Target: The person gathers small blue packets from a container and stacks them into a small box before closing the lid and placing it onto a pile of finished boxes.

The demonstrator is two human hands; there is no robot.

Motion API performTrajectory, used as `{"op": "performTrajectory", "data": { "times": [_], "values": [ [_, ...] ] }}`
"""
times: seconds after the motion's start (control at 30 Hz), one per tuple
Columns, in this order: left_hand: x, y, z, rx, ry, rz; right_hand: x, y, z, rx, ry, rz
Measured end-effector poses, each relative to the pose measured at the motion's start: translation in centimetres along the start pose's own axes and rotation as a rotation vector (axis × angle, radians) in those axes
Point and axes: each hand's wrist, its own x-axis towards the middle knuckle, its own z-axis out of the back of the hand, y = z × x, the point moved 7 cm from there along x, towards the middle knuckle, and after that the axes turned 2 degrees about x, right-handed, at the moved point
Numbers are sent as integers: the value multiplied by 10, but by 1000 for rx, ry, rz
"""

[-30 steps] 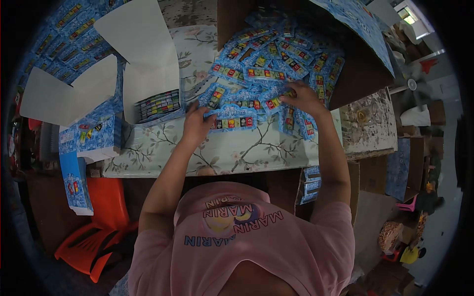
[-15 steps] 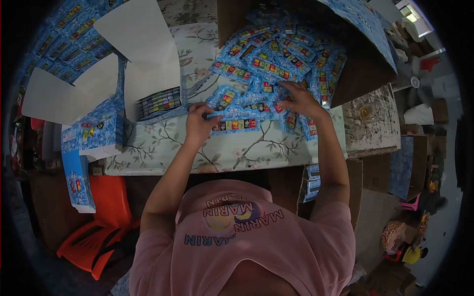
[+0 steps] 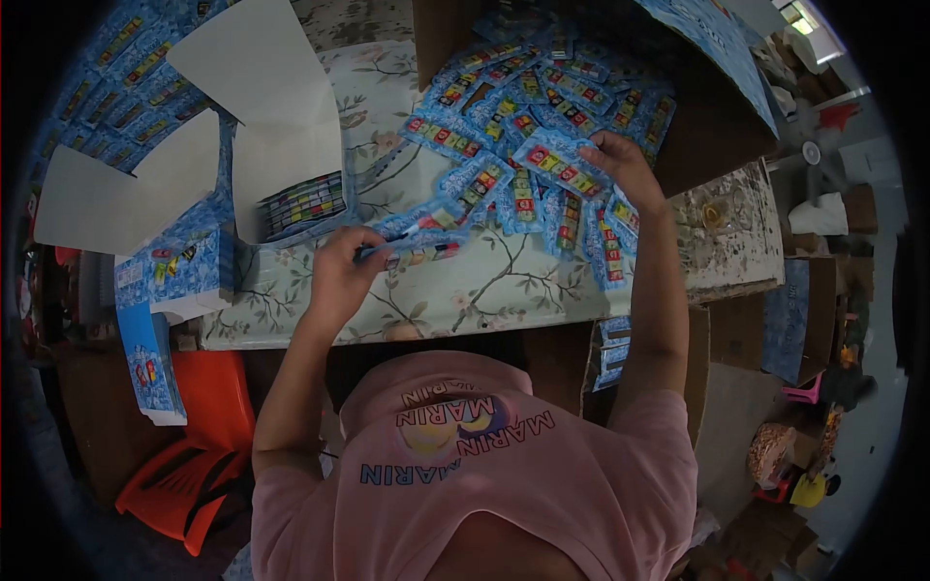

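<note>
My left hand (image 3: 341, 276) is closed on the ends of a few flat blue packets (image 3: 426, 221), lifted at an angle above the flowered tablecloth. Each packet carries a row of small coloured squares. Between the thumb and fingers of my right hand (image 3: 625, 167) is the end of another blue packet (image 3: 560, 163), raised over the heap. That heap of loose packets (image 3: 523, 203) spills from a large tipped carton (image 3: 707, 126). Left of it stands an open box with a white lid (image 3: 266, 63); packed packets (image 3: 302, 205) stand in a row inside.
A second open blue box (image 3: 174, 271) stands at the table's left edge, its flap hanging down. More blue packets or printed sheets (image 3: 116, 77) lie at the upper left. An orange chair (image 3: 208, 416) is below left. Cardboard boxes (image 3: 746, 339) are on the right.
My left hand has moved left and lifted packets off the cloth. My right hand has moved up and right and now holds up a packet from the heap.
</note>
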Motion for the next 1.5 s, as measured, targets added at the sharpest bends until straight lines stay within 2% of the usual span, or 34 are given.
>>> {"op": "performTrajectory", "data": {
  "times": [0.03,0.07,0.1,0.13,0.17,0.23,0.27,0.33,0.43,0.47,0.5,0.53,0.57,0.63,0.67,0.73,0.77,0.8,0.83,0.87,0.9,0.93,1.0,1.03,1.1,1.13,1.2,1.27,1.3,1.33,1.37,1.4,1.47,1.5],
  "values": [
    [-7,-15,0,212,36,-196,3,5,-13,0,80,13],
    [-11,-14,1,221,34,-187,6,14,-30,1,161,29],
    [-16,-18,-8,280,111,-268,9,25,-44,10,169,31],
    [-23,-20,-19,337,191,-350,9,34,-69,-40,260,-63],
    [-29,-18,-26,330,209,-335,8,36,-92,-94,350,-157],
    [-35,-17,-35,315,207,-352,22,45,-134,-366,444,285],
    [-37,-18,-39,296,203,-373,31,37,-147,-363,443,282],
    [-38,-13,-47,300,166,-351,39,23,-178,-918,548,467],
    [-41,-9,-52,261,92,-264,36,19,-185,-992,519,566],
    [-42,-5,-51,204,69,-199,32,28,-185,-994,523,574],
    [-41,-4,-49,200,63,-197,29,36,-175,-778,494,439],
    [-43,-13,-50,337,32,-357,25,40,-169,-565,459,299],
    [-45,-22,-53,472,-1,-517,12,39,-173,-576,462,296],
    [-47,-27,-54,585,-77,-504,-18,60,-171,-389,223,525],
    [-47,-30,-52,710,-142,-487,-30,65,-177,-395,226,523],
    [-40,-33,-51,698,-130,-468,-49,51,-206,-271,658,171],
    [-38,-33,-52,692,-112,-448,-41,44,-209,-180,705,197],
    [-37,-29,-51,693,-103,-450,-16,34,-201,-225,602,147],
    [-34,-17,-56,646,38,-388,11,27,-192,-270,500,98],
    [-33,-7,-63,600,172,-325,42,27,-177,-658,249,199],
    [-32,-7,-63,607,170,-327,63,33,-165,-1034,-21,298],
    [-32,-10,-62,610,153,-347,75,33,-168,-1028,-24,306],
    [-34,-12,-59,628,131,-362,93,23,-169,-1320,-102,139],
    [-35,-10,-60,613,171,-323,96,18,-174,-1310,-103,149],
    [-36,-7,-60,594,208,-277,95,15,-178,-1034,-126,285],
    [-37,-14,-57,600,134,-351,86,24,-177,-1036,-124,282],
    [-38,-21,-56,586,66,-437,45,39,-181,-588,187,155],
    [-38,-24,-52,638,-39,-441,-7,48,-197,-472,521,330],
    [-37,-27,-50,678,-90,-460,-13,47,-188,-484,510,312],
    [-35,-26,-51,662,-78,-470,-21,42,-183,-428,572,214],
    [-31,-17,-56,622,39,-396,-28,37,-177,-368,632,121],
    [-28,-8,-61,583,152,-319,-7,15,-148,-426,398,36],
    [-26,-9,-62,575,137,-368,24,19,-83,-889,-109,-117],
    [-27,-12,-62,577,117,-412,37,9,-67,-1060,-152,-120]
  ]
}}
